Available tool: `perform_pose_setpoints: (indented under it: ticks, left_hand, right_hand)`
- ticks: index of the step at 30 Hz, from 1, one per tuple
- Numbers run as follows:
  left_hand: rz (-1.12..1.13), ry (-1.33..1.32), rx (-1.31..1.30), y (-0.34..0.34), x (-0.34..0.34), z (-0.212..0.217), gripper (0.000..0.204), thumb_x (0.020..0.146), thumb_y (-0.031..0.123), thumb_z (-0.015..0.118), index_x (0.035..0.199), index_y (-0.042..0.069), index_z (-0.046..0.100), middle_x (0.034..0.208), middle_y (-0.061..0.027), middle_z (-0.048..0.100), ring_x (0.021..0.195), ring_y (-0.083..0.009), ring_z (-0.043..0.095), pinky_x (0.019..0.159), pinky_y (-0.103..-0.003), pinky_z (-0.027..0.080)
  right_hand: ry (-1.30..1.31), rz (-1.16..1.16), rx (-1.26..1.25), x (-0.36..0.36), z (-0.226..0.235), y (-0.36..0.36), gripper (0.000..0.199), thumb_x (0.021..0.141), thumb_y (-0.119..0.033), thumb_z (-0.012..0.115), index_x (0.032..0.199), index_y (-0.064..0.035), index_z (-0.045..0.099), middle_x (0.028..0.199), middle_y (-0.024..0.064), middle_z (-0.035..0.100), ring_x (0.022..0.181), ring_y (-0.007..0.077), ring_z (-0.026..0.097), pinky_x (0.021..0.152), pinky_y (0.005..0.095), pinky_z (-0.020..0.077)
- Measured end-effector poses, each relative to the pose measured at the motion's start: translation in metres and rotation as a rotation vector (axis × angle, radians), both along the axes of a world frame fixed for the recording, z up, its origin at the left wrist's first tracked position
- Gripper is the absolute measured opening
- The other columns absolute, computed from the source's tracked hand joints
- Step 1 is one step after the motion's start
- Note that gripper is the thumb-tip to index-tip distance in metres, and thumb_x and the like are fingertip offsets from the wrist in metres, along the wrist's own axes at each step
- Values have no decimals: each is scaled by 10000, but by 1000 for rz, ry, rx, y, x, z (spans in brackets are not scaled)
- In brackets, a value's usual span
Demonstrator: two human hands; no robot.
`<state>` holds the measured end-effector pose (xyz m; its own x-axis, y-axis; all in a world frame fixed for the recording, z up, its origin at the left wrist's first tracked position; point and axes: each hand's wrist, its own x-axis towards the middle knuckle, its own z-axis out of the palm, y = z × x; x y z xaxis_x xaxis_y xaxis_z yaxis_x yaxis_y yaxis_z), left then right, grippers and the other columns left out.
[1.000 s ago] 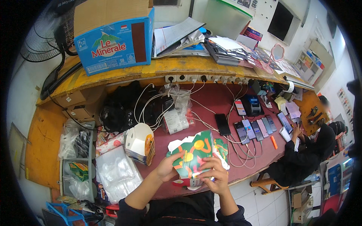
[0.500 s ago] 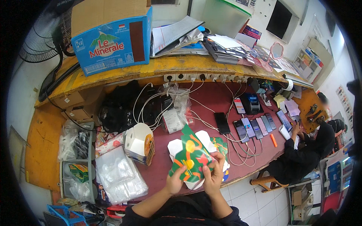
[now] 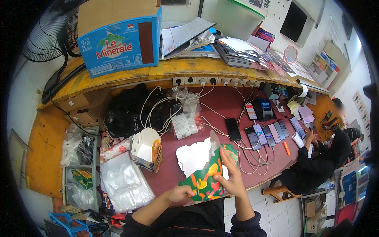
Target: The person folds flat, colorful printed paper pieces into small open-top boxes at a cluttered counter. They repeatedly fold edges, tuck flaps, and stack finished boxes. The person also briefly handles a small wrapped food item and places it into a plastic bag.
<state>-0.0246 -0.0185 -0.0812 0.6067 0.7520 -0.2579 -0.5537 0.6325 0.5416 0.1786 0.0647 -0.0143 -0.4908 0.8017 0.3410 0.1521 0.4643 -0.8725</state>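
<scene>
The person wears a dark navy top. Its long sleeves are pushed up toward the elbows, leaving both forearms bare. No rings or watch show.

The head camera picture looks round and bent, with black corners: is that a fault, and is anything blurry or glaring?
No fault: the head view is a fisheye, so the yellow shelf edge bows and the rim goes black. Light is even and soft, with little shadow and no strong glare on the red table. The colourful carton in the left hand and right hand is fairly sharp; things near the rim look smeared.
</scene>
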Motion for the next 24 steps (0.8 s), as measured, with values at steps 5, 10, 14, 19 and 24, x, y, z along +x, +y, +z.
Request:
perform_pose_setpoints:
  ticks: [5,10,14,19,24]
  left_hand:
    - [167,354,184,7,-5,-23,537,748,59,430,1274,-51,435,1205,-177,559,1097,-298,563,986,-412,422]
    - [203,-224,-86,10,-7,2,503,732,66,409,1212,-70,468,1150,-196,580,1020,-288,606,938,-429,466]
    - [110,-11,-181,5,-8,33,528,714,59,416,1224,-74,456,1150,-208,576,1035,-305,599,939,-428,465]
    - [83,-48,-93,6,-12,37,525,746,62,403,1251,-81,421,1182,-211,551,1056,-299,584,937,-429,465]
    - [105,-128,-72,8,-15,23,519,768,65,393,1266,-81,396,1216,-210,523,1073,-294,571,943,-428,461]
  right_hand:
    - [424,-90,-607,-5,-27,-13,413,835,-148,675,1176,63,576,1172,169,587,999,150,568,816,263,465]
    - [111,-28,257,6,-14,-9,339,643,75,639,890,-132,744,753,35,555,662,126,577,618,230,484]
    - [39,193,395,12,3,-2,334,559,81,621,786,-127,751,758,49,533,682,158,568,530,243,461]
    - [203,128,342,4,2,-5,320,566,81,595,775,-110,744,843,79,613,704,175,597,559,236,477]
    - [87,100,586,-2,-3,-10,224,658,-76,591,834,-45,725,947,149,651,771,244,625,654,305,504]
